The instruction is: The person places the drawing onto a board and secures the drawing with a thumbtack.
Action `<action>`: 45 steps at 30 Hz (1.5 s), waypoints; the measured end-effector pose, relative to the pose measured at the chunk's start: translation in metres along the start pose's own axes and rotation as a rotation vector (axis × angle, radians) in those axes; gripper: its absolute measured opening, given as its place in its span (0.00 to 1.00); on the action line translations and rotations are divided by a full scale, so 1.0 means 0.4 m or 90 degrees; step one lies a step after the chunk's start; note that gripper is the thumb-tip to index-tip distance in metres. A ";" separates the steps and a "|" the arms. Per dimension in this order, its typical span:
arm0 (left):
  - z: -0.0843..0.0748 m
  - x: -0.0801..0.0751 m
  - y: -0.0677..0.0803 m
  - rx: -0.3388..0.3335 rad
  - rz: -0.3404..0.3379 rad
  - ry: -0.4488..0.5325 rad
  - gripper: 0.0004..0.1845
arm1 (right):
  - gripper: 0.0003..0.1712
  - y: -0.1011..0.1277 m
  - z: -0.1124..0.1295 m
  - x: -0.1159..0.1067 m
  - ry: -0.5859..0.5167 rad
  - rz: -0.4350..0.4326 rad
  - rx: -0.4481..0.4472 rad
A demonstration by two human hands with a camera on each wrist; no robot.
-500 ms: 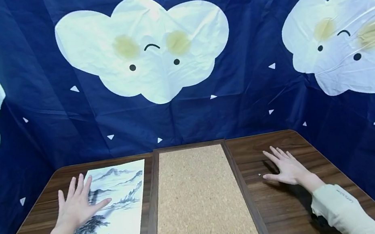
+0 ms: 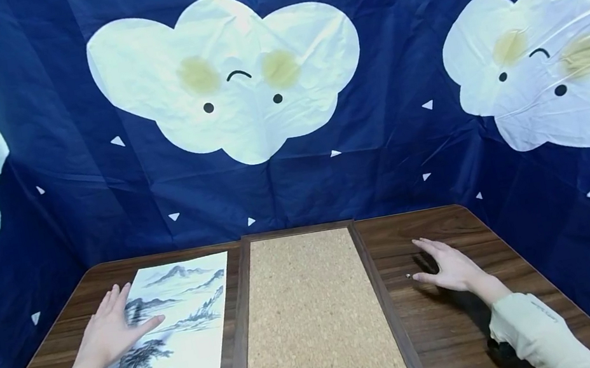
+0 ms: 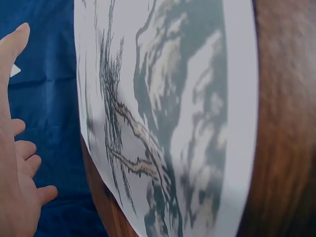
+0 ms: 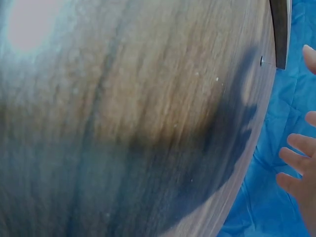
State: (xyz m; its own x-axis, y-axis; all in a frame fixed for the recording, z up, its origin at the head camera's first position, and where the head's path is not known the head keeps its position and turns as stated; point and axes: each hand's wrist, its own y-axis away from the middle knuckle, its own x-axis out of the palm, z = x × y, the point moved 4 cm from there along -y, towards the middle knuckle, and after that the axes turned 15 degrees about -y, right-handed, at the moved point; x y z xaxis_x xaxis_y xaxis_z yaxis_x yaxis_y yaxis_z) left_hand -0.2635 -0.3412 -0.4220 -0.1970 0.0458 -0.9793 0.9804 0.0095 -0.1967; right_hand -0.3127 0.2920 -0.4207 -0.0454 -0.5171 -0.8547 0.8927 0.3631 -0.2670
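An ink landscape painting (image 2: 206, 352) on white paper lies on the table's left side, with mountains, a tree and rocks. Above its left edge hovers my left hand (image 2: 106, 336), fingers extended, thumb spread over the paper. In the left wrist view the hand (image 3: 19, 168) holds nothing. A framed corkboard (image 2: 316, 316) lies upright on the table in the middle. My right hand (image 2: 452, 268) is over the wood to the right of the board, its fingers loosely extended and holding nothing. Just beyond its thumb lies a tiny pin (image 2: 408, 276), whose thin shaft shows in the right wrist view (image 4: 261, 61).
The dark wooden table (image 2: 396, 238) has a rounded far edge. Blue cloth (image 2: 406, 153) with white cloud figures hangs behind and on both sides. The corkboard's brown frame (image 2: 376, 280) stands between the painting and the pin.
My left hand has moved a little left and toward me, and its fingers have come closer together. The right hand stays nearly in place, its fingers drawn closer together.
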 end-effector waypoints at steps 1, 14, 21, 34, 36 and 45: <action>0.003 -0.001 0.002 -0.004 0.004 0.003 0.60 | 0.46 0.001 0.000 0.001 -0.003 -0.001 0.004; 0.063 -0.009 0.017 -0.074 0.075 0.061 0.62 | 0.39 0.003 0.005 0.005 -0.158 -0.023 0.057; 0.088 -0.002 0.026 -0.123 0.150 0.110 0.63 | 0.34 0.010 0.009 0.008 -0.226 -0.030 0.066; 0.108 0.023 0.038 -0.183 0.237 0.182 0.62 | 0.20 0.014 0.002 0.043 -0.348 -0.015 0.034; 0.111 0.027 0.036 -0.195 0.235 0.185 0.63 | 0.17 0.012 0.001 0.047 -0.355 -0.011 0.042; 0.107 0.039 0.037 -0.191 0.217 0.140 0.59 | 0.08 -0.009 -0.001 0.063 -0.292 -0.002 0.087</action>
State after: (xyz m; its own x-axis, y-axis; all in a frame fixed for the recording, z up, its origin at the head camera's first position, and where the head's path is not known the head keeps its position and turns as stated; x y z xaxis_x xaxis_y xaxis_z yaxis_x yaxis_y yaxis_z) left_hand -0.2519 -0.3832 -0.4423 0.1066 0.3058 -0.9461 0.9520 0.2432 0.1858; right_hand -0.3172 0.2781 -0.4414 0.1264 -0.8182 -0.5608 0.9452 0.2708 -0.1821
